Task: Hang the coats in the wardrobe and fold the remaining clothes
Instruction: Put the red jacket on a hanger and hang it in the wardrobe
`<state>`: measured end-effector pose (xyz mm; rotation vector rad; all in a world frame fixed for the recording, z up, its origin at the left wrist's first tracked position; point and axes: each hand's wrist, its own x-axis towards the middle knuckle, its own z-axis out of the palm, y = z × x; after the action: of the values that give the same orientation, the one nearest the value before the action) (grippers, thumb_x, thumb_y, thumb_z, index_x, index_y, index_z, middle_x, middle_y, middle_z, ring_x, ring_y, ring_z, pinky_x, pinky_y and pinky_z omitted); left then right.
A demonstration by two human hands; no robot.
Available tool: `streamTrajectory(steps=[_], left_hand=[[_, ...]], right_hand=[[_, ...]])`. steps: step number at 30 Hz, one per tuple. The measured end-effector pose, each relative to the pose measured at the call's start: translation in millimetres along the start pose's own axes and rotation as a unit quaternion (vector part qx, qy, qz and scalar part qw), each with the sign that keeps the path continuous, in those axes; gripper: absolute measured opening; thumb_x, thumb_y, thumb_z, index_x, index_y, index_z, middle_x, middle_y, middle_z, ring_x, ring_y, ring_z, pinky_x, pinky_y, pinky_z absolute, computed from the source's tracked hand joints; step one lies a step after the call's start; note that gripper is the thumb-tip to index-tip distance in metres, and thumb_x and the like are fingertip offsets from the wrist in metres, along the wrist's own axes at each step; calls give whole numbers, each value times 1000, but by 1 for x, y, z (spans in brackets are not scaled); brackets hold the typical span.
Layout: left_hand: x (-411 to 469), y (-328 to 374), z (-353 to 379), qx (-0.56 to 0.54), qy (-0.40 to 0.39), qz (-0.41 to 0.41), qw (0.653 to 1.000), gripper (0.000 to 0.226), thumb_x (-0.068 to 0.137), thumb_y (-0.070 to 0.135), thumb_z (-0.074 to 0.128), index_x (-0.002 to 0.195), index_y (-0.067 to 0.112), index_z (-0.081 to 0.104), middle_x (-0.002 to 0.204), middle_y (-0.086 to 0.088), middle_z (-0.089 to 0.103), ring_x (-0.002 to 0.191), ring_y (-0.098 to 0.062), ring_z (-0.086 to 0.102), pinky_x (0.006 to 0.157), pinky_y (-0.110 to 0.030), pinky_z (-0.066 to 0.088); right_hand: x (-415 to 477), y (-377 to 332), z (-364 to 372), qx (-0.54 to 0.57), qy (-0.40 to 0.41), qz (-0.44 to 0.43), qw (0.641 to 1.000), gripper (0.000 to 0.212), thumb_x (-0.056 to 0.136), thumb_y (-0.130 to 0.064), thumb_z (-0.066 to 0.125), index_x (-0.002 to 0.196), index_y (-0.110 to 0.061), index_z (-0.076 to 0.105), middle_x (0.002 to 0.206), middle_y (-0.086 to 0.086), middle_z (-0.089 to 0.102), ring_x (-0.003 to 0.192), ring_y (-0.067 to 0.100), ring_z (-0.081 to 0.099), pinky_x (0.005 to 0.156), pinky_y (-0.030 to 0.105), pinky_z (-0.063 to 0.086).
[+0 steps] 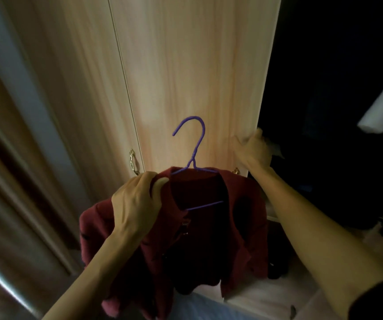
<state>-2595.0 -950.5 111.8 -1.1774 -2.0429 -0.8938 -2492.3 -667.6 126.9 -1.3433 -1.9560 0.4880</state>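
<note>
The left hand grips a red coat on its purple hanger, before the wardrobe door. The right hand curls round that door's edge, beside the dark opening.

The left hand is gripping the red coat at its shoulder, low in the middle, and the purple hanger inside it is pointing its hook toward twelve o'clock. At two o'clock from the coat, the right hand is curling its fingers round the edge of the door. The wardrobe is gaping dark at three o'clock. A brass handle is sitting at twelve o'clock from the left hand.
</note>
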Motion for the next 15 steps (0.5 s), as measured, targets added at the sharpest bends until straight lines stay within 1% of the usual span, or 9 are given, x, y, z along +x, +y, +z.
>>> streamTrajectory(steps=[2, 4, 7, 9, 12, 15], left_hand=[[-5, 3, -2, -2, -15, 1, 1000, 39, 92, 44, 42, 85, 14, 66, 74, 0, 67, 64, -20, 62, 54, -27, 44], [-10, 5, -7, -2, -23, 3, 1000, 41, 92, 45, 40, 85, 15, 66, 74, 1, 67, 64, -19, 62, 54, -27, 45], [-19, 5, -21, 1, -18, 11, 1000, 39, 92, 43, 41, 83, 15, 66, 72, 2, 67, 62, -17, 62, 55, -23, 42], [-27, 4, -33, 3, -12, 19, 1000, 37, 91, 42, 42, 83, 15, 66, 71, 1, 66, 61, -17, 62, 56, -23, 43], [-42, 1, -54, 7, -6, 23, 1000, 36, 91, 42, 43, 82, 15, 65, 70, 1, 65, 60, -17, 61, 55, -23, 43], [-61, -4, -80, 17, 3, 33, 999, 33, 91, 40, 44, 80, 16, 64, 68, 3, 64, 58, -15, 59, 56, -20, 36]], right_hand=[[-5, 0, 0, 23, -5, 2, 1000, 78, 84, -58, 52, 138, -7, 29, 122, 11, 57, 104, 31, 59, 67, 30, 40], [-12, -1, -3, 28, -3, 1, 1000, 79, 83, -59, 53, 138, -7, 30, 122, 11, 57, 102, 31, 60, 66, 30, 41], [-30, -6, -9, 13, 7, -2, 1000, 74, 82, -58, 54, 133, -8, 34, 115, 10, 57, 92, 29, 61, 61, 31, 42], [-48, -11, -13, -2, 16, -4, 1000, 71, 81, -57, 54, 129, -8, 37, 113, 11, 56, 86, 27, 59, 59, 30, 42], [-79, -20, -22, -22, 21, -3, 1000, 78, 80, -59, 53, 134, -6, 31, 119, 14, 54, 95, 31, 59, 65, 34, 50], [-114, -29, -27, -30, 22, -19, 999, 86, 78, -62, 52, 137, -6, 26, 125, 17, 52, 104, 32, 57, 76, 43, 54]])
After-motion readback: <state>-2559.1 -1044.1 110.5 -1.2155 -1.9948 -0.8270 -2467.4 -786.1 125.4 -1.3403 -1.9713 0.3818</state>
